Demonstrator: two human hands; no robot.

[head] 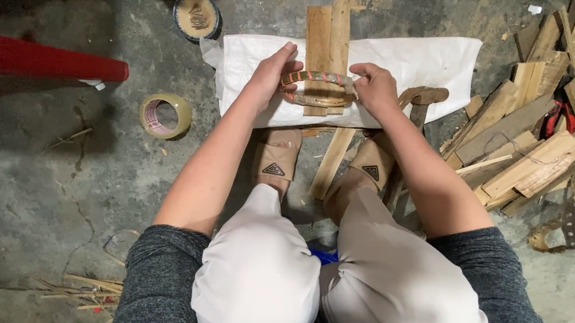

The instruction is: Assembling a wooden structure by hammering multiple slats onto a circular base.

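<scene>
I sit low over a concrete floor with my knees in view. My left hand (pixel 274 73) and my right hand (pixel 375 86) both grip a curved bamboo strip (pixel 318 78) wound with red and green bands, one hand at each end. The strip lies across two wooden planks (pixel 328 40) that rest on a white woven sack (pixel 414 64). A second, plainer bent strip (pixel 319 101) sits just under the first. My feet in tan sandals (pixel 276 154) stand at the sack's near edge.
A roll of clear tape (pixel 165 116) lies on the floor to the left. A round tin (pixel 197 16) stands at the back. A red bar (pixel 32 57) juts in from the left. Wood offcuts (pixel 542 140) are heaped at the right, with a hammer-like tool (pixel 420 101) beside my right wrist.
</scene>
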